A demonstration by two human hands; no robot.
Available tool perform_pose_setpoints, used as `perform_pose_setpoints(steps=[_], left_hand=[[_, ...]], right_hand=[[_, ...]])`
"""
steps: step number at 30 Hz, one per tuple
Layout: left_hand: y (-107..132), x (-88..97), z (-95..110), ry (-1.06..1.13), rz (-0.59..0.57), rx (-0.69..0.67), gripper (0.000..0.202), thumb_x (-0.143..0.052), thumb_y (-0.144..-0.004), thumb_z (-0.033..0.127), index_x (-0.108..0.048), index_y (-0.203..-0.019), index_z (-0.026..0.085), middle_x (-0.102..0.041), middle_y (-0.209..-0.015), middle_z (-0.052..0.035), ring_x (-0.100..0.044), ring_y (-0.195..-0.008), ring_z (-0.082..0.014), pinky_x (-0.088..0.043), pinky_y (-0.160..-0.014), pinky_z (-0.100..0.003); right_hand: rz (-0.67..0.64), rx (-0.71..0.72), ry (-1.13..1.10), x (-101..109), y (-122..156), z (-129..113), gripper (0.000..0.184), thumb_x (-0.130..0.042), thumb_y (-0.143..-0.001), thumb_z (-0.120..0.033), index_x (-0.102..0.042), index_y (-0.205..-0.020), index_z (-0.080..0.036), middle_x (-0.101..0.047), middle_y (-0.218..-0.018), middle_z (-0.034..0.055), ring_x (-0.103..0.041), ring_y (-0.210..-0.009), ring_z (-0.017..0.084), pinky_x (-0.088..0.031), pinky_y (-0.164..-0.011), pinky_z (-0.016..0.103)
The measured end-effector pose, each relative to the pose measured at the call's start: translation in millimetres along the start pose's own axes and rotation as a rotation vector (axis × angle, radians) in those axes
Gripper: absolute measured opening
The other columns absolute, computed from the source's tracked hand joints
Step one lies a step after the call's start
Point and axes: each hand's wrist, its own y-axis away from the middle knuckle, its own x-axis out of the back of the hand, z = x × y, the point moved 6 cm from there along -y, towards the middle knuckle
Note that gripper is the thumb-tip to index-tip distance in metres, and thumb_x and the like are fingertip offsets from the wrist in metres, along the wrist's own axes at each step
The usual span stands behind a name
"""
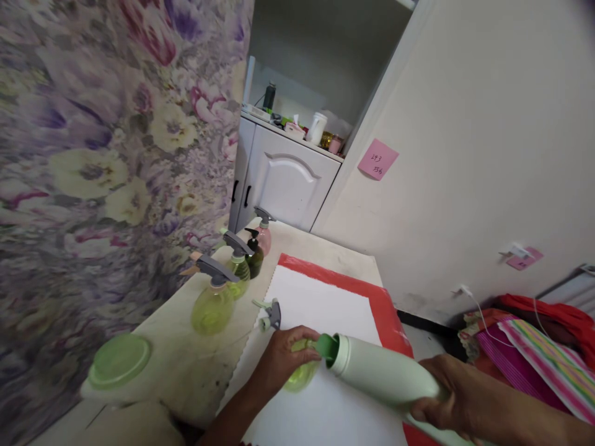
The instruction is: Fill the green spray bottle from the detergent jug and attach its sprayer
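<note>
1. L hand (290, 353): fingers & thumb grasping the neck area of a small clear yellow-green btl (300, 378), which sits over the white sheet (334, 306), roughly mid-front of the table (179, 347).
2. R hand (444, 396): wrapped round the lower part of a big pale-green btl (385, 371), held tilted, nearly lying flat, mouth facing L hand & the small btl.
3. Green piece (326, 347) at the big btl's mouth, right by L fingertips; can't tell if it's part of that btl or separate.
4. Grey trigger head w/ pale-green collar (273, 314): off any btl, lying by the sheet's L edge, just beyond L hand.
5. L side of table, near to far: round green-lidded tub (119, 359), yellow-green spray btl (211, 310), 2nd ribbed spray btl (239, 277), dark pump btl (254, 261), pink spray btl (264, 238).
6. Red sheet (390, 316) shows round the white one, far & R sides.
7. Bkgd: floral wall covering (116, 124) on L, white cabinet (288, 179) w/ small items on top, pink note (377, 160) on wall, striped fabric pile (534, 353) far R.
</note>
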Motion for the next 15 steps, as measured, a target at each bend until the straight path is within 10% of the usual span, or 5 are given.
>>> perform_pose_setpoints(steps=[15], left_hand=[[1.8,0.9,2.1,-0.021,0.019,0.005,0.019,-0.077,-0.064,0.022,-0.074,-0.083,0.018,-0.077,-0.082,-0.0016,-0.068,-0.083,-0.0221,-0.049,-0.078,-0.03]], right_hand=[[0.009,0.031,-0.009,-1.3,-2.8,2.8,0.027,-0.061,-0.078,-0.029,-0.064,-0.099,-0.011,-0.055,-0.063,-0.0025,-0.045,-0.048,0.006,-0.03,-0.039,0.014]])
